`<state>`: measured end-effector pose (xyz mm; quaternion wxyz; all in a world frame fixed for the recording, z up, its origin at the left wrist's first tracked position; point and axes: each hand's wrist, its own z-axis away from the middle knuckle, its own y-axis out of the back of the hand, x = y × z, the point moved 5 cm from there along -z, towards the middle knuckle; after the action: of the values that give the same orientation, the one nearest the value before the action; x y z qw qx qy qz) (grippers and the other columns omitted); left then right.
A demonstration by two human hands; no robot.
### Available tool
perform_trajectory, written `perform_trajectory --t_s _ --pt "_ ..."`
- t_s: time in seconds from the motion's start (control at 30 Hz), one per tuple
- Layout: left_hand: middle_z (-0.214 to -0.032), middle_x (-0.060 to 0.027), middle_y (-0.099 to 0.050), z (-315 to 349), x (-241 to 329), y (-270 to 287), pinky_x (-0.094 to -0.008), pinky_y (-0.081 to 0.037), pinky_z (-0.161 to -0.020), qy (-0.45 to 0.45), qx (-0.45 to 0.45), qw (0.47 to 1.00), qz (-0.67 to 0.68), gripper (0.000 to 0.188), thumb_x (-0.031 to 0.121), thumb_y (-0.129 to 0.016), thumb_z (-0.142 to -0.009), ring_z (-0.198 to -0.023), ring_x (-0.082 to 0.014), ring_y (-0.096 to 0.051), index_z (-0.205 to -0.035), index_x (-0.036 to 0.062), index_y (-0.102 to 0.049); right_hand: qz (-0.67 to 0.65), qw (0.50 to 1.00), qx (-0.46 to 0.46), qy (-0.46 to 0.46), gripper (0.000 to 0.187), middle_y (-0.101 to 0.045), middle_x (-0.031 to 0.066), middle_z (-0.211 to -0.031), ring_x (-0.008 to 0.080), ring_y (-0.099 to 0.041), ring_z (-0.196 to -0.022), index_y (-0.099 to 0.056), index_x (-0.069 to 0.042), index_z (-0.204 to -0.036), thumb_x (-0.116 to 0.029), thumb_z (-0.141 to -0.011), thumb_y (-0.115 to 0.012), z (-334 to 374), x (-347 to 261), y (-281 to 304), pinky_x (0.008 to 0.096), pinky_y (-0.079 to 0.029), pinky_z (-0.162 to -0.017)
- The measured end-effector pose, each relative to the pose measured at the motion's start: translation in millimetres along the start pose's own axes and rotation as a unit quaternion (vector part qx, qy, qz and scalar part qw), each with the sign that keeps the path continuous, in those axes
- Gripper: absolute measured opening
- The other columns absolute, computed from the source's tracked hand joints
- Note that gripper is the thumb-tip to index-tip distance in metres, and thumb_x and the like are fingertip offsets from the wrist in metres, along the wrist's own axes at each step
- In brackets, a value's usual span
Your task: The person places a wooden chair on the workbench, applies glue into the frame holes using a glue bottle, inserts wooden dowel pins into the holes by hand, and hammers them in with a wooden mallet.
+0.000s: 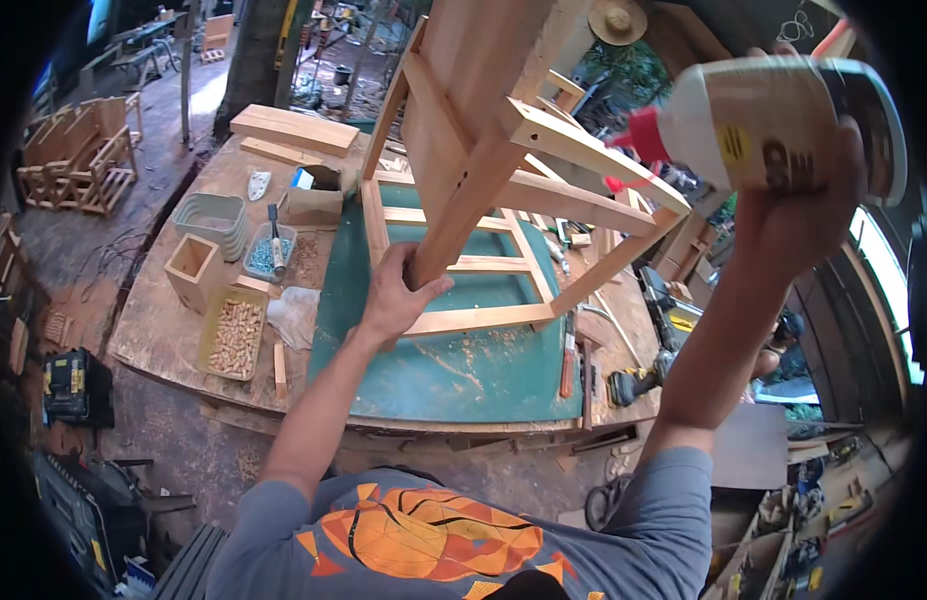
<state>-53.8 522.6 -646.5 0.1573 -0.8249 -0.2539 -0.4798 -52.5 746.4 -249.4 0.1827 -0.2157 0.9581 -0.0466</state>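
A wooden chair frame (483,320), with slats and a broad panel, stands tilted on a green mat (413,385). My left hand (391,298) is wrapped round the lower end of one of its posts (475,195). Raised at the right, my right hand (808,205) grips a white glue bottle (698,125) with a red nozzle. The bottle lies nearly sideways, its nozzle pointing left toward the frame's upper rail (573,145). A red cap dangles below the nozzle. Whether the nozzle touches the wood I cannot tell.
Left on the workbench (148,320) are a tub of wooden dowels (233,335), a box of blue bits with a brush (273,250), a grey basket (211,220) and a wooden box (193,270). A chisel (567,370) and a cordless drill (633,383) lie right. Another person sits far right.
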Motion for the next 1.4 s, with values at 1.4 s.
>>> perform_trajectory --t_s 1.4 --pt "-0.136 -0.0134 -0.054 18 120 141 -0.0399 -0.035 -0.114 -0.204 0.177 0.954 0.126 0.077 0.028 -0.082 -0.089 -0.132 -0.0249 -0.049 -0.145 -0.0021 -0.04 0.275 0.852 -0.444 -0.042 0.074 -0.064 0.032 -0.114 0.0396 -0.069 -0.105 -0.037 0.014 -0.133 -0.029 -0.083 -0.07 98 52 -256 0.0458 -0.056 -0.095"
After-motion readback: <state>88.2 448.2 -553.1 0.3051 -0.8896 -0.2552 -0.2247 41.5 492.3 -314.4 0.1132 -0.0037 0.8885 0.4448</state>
